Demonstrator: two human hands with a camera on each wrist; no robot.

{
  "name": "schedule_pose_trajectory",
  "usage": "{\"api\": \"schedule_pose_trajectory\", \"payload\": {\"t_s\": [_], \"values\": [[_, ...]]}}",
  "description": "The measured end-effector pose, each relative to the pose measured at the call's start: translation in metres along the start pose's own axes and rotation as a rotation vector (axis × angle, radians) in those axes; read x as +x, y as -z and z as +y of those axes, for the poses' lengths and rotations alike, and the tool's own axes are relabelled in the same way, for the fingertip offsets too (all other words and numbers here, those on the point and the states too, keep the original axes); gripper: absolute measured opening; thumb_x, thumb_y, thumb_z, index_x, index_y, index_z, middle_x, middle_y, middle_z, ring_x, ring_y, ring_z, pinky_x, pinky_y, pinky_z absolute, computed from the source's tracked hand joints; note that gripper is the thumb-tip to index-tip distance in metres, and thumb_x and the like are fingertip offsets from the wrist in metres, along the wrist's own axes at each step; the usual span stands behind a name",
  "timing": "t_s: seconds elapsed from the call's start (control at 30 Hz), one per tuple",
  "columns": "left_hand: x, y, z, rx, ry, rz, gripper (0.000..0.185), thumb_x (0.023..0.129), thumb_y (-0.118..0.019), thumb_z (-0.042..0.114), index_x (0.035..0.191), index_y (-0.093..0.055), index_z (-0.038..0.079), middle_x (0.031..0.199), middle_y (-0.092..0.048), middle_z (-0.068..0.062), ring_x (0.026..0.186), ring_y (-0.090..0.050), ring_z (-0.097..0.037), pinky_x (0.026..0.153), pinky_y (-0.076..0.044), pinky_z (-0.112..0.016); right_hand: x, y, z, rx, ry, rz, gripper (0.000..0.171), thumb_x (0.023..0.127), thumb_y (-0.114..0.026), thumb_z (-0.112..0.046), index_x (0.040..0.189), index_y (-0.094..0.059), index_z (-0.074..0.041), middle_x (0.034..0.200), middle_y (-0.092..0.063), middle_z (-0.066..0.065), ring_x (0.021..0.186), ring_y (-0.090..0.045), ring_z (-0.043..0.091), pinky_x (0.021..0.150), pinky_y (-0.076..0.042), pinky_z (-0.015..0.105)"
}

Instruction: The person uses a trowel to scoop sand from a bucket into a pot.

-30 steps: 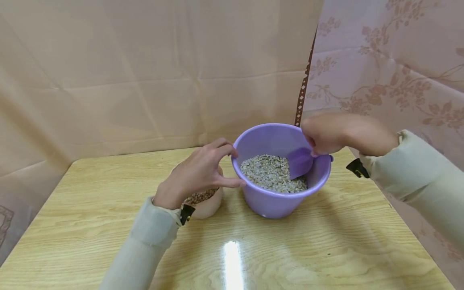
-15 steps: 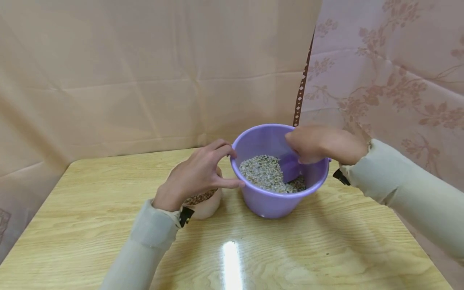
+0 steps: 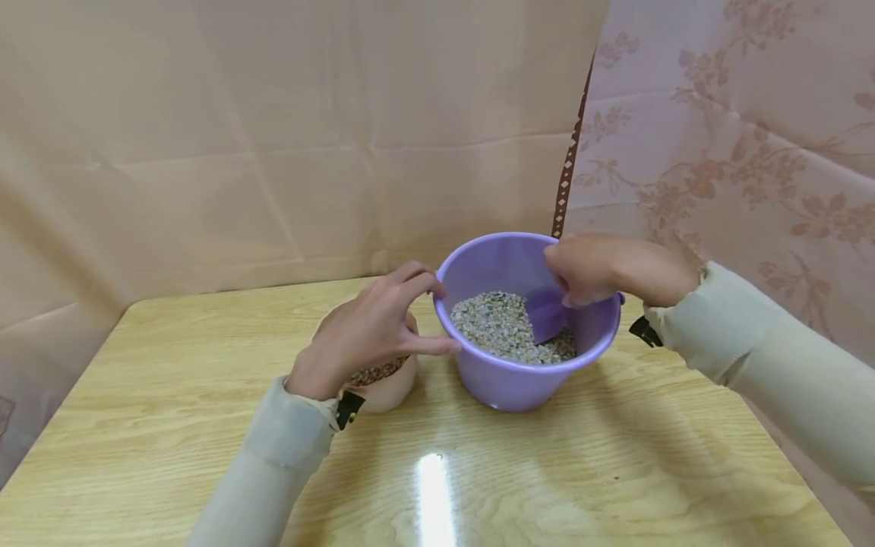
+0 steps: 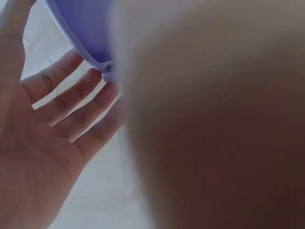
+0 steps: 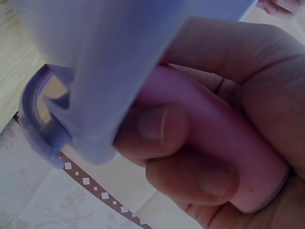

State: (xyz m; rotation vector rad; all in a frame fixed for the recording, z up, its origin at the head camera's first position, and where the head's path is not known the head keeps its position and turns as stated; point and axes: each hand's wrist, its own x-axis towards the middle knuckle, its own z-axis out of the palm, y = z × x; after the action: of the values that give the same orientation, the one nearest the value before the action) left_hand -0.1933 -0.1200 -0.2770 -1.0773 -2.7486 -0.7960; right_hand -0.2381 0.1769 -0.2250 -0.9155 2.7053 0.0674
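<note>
A purple bucket [image 3: 509, 387] stands on the table, partly filled with pale, flaky grain [image 3: 494, 325]. Inside it, my right hand [image 3: 593, 270] grips a scoop [image 3: 544, 315] whose purple blade is sunk into the grain. The right wrist view shows my fingers curled round the scoop's pink handle [image 5: 214, 126], close to the bucket's rim. On the bucket's left side, my left hand [image 3: 365, 323] touches the rim with spread thumb and fingers; in the left wrist view the fingers [image 4: 78, 107] are nearly straight. Beneath that hand, a pale tub [image 3: 393, 391] of brown grain is partly hidden.
The wooden table [image 3: 171, 410] reflects a bright light near its front. Behind it hangs a beige curtain [image 3: 287, 144], and a floral curtain [image 3: 738, 129] hangs at the right. A bucket handle joint [image 5: 47, 124] shows in the right wrist view.
My right hand has moved left and lower into the bucket, pushing the scoop's blade deeper into the grain. Over the last half second it barely shifts. The left hand stays at the rim.
</note>
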Motion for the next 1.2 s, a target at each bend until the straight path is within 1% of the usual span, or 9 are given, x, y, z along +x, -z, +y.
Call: {"api": "schedule_pose_trajectory", "payload": {"t_s": [0.17, 0.33, 0.67, 0.73, 0.9, 1.1, 1.2], "values": [[-0.001, 0.0, 0.0, -0.003, 0.01, 0.0, 0.062, 0.075, -0.079, 0.061, 0.117, -0.063, 0.018, 0.122, -0.054, 0.007, 0.064, -0.06, 0.002, 0.055, -0.051, -0.021, 0.0, 0.001, 0.0, 0.014, 0.004, -0.01, 0.018, 0.076, -0.079, -0.007, 0.071, -0.062, -0.01, 0.069, -0.061, 0.003, 0.061, -0.061, 0.018, 0.055, -0.053, 0.03], [-0.001, 0.0, 0.0, 0.016, 0.004, 0.008, 0.062, 0.075, -0.079, 0.061, 0.117, -0.064, 0.018, 0.123, -0.055, 0.006, 0.065, -0.059, 0.001, 0.055, -0.05, -0.021, 0.001, 0.0, 0.001, 0.001, 0.02, -0.017, 0.018, 0.076, -0.08, -0.009, 0.071, -0.062, -0.011, 0.068, -0.06, 0.002, 0.062, -0.06, 0.019, 0.056, -0.052, 0.03], [-0.001, -0.001, 0.0, 0.035, 0.009, 0.026, 0.062, 0.071, -0.084, 0.055, 0.116, -0.064, 0.017, 0.121, -0.056, 0.007, 0.064, -0.059, 0.0, 0.052, -0.049, -0.022, 0.004, -0.004, 0.005, 0.037, 0.094, -0.012, 0.018, 0.075, -0.079, -0.007, 0.068, -0.063, -0.011, 0.065, -0.059, 0.0, 0.06, -0.059, 0.017, 0.055, -0.051, 0.029], [-0.002, 0.0, 0.001, 0.036, 0.01, 0.023, 0.063, 0.072, -0.084, 0.055, 0.116, -0.064, 0.016, 0.121, -0.056, 0.006, 0.064, -0.059, 0.0, 0.051, -0.049, -0.022, 0.005, -0.004, 0.005, 0.046, 0.104, -0.014, 0.019, 0.075, -0.078, -0.006, 0.067, -0.062, -0.012, 0.064, -0.059, 0.0, 0.059, -0.059, 0.016, 0.054, -0.051, 0.029], [-0.002, 0.0, 0.003, 0.045, 0.025, 0.027, 0.06, 0.072, -0.083, 0.056, 0.115, -0.063, 0.02, 0.12, -0.056, 0.009, 0.064, -0.059, 0.001, 0.05, -0.048, -0.022, 0.006, -0.006, 0.01, 0.057, 0.126, -0.014, 0.024, 0.075, -0.077, -0.007, 0.058, -0.062, -0.014, 0.057, -0.057, -0.003, 0.053, -0.057, 0.014, 0.051, -0.052, 0.029], [-0.003, 0.0, 0.006, 0.057, 0.037, 0.022, 0.06, 0.072, -0.082, 0.058, 0.115, -0.062, 0.021, 0.119, -0.056, 0.009, 0.065, -0.058, 0.001, 0.049, -0.048, -0.023, 0.007, -0.011, 0.013, 0.087, 0.19, -0.025, 0.032, 0.076, -0.079, -0.011, 0.051, -0.06, -0.015, 0.049, -0.054, -0.009, 0.049, -0.051, 0.009, 0.05, -0.049, 0.026], [-0.003, 0.0, 0.007, 0.059, 0.046, 0.022, 0.061, 0.072, -0.082, 0.059, 0.115, -0.063, 0.022, 0.12, -0.055, 0.01, 0.065, -0.058, 0.001, 0.048, -0.048, -0.024, 0.006, -0.011, 0.015, 0.104, 0.203, -0.026, 0.034, 0.076, -0.079, -0.01, 0.049, -0.059, -0.015, 0.047, -0.052, -0.01, 0.047, -0.05, 0.008, 0.05, -0.049, 0.026]]}}
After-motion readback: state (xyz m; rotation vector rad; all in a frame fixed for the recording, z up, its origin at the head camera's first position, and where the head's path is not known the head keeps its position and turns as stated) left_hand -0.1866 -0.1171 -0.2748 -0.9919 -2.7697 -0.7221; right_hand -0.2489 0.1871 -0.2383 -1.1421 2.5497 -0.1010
